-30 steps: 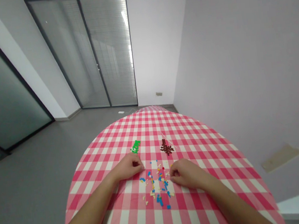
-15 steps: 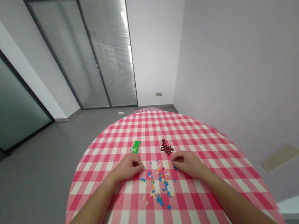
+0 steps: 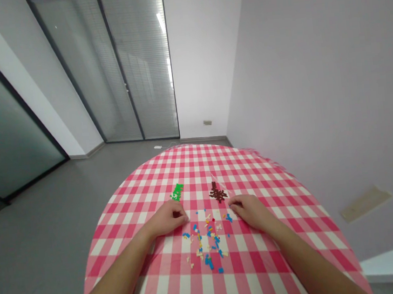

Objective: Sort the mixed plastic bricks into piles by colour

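Note:
My left hand point(image 3: 170, 217) rests on the checked tablecloth, thumb and fingers curled into a pinch; whatever is between the tips is too small to make out. Just beyond it lies a pile of green building bricks point(image 3: 178, 192). On the other side, my right hand point(image 3: 248, 211) is closed too, fingertips bent down near the cloth, and their contents are hidden. A pile of dark brown bricks point(image 3: 218, 194) sits beyond its fingertips. Between the hands, small blue, cream and yellow bricks point(image 3: 210, 263) are scattered toward me, with a blue cluster point(image 3: 229, 218) beside my right fingers.
The round table wears a red and white checked tablecloth point(image 3: 198, 163). A glass door with blinds point(image 3: 139, 69) stands beyond it. White walls point(image 3: 309, 83) rise behind and to the right, and grey floor point(image 3: 50, 228) shows at the left.
My right hand has shifted a little to the right, uncovering the blue cluster beside its fingers. My left hand stays in its pinch at about the same place. The view has tilted slightly.

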A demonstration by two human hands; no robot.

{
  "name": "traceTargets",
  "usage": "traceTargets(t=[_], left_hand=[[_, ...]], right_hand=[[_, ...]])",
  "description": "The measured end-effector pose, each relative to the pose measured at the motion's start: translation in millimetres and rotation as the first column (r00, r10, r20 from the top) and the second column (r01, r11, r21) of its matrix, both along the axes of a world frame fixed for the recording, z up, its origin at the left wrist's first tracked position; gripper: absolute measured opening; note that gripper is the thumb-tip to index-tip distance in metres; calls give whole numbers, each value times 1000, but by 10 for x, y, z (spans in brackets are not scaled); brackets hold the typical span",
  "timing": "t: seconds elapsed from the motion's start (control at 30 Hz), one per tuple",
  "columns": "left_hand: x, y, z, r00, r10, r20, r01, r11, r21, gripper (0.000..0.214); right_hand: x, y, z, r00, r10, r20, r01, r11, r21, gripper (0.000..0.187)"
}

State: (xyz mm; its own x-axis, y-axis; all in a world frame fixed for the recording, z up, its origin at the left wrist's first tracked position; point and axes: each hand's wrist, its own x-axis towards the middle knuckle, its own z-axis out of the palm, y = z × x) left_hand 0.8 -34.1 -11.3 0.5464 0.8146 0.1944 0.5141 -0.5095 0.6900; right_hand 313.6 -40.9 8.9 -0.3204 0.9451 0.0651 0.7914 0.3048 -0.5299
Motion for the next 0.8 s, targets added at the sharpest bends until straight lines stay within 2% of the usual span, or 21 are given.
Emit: traceTargets(t=[0.13,0.33,0.67,0.8], left_hand=[[5,2,8,1000,-3,1,3,1000,3,20],[-1,11,-4,1000,-6,2,6,1000,7,19],[-18,13,-12,999,-27,17,28,999,-44,21],[-21,16,-17,1000,-21,8,21,999,-46,20]], right_hand=[[-28,-1,-5,997,31,65,-32,999,28,24],[-64,-24,-14,996,61,62,-61,998,2,23],[-83,-69,73,992,125,-30,-127,985,-116,27],[-73,-89,121,987,156,-42,-159,982,-101,26]])
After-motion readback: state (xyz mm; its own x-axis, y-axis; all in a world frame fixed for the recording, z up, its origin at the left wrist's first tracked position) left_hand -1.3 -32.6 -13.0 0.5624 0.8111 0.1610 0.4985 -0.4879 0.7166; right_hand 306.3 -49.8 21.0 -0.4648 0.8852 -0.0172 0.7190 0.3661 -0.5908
